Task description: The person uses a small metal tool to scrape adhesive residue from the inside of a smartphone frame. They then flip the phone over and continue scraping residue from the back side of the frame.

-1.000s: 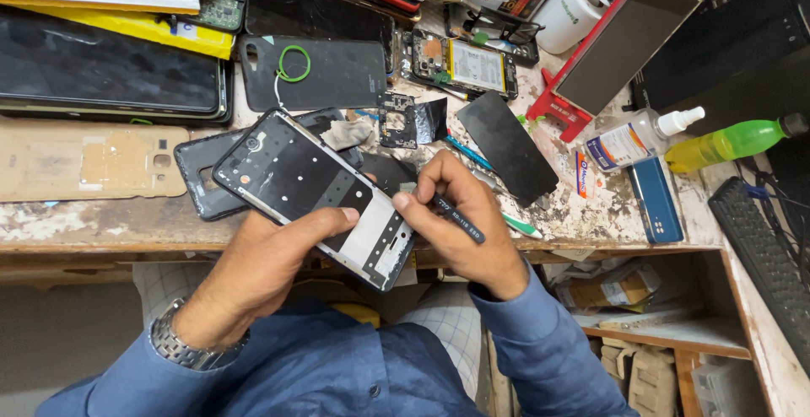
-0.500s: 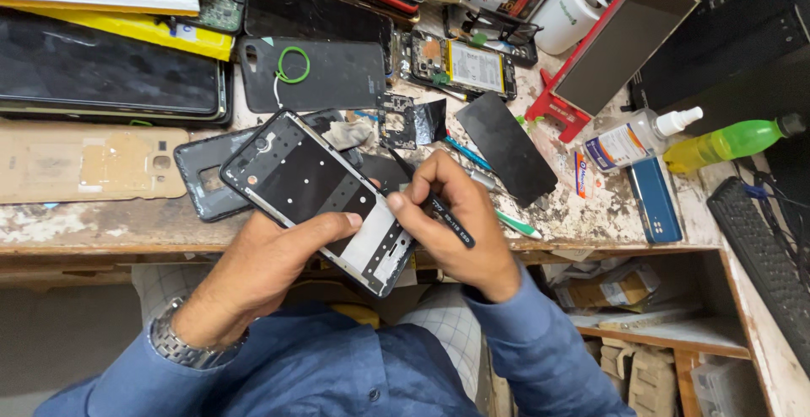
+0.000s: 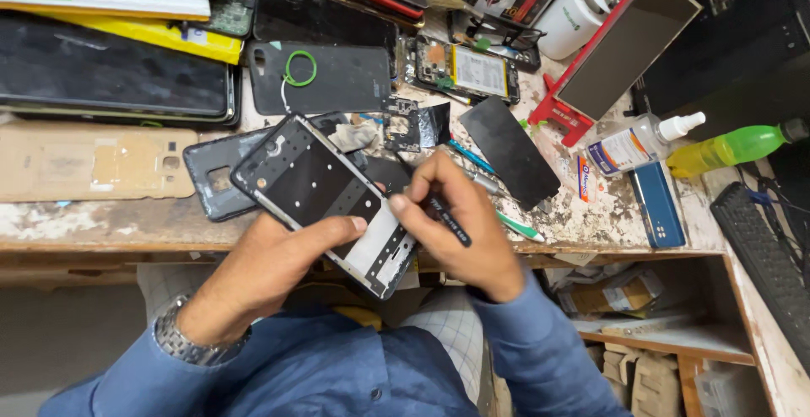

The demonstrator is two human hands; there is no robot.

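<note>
Left hand gripping black rectangular phone frame with white lower plate, tilted above worn wooden desk edge. Right hand clenched around slim black tool, index fingertip touching frame. Beyond, grey phone back cover.

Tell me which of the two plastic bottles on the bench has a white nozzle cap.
The clear bottle with the white label, lying beside the red stand. The green bottle, farther right, has a dark cap instead.
</note>
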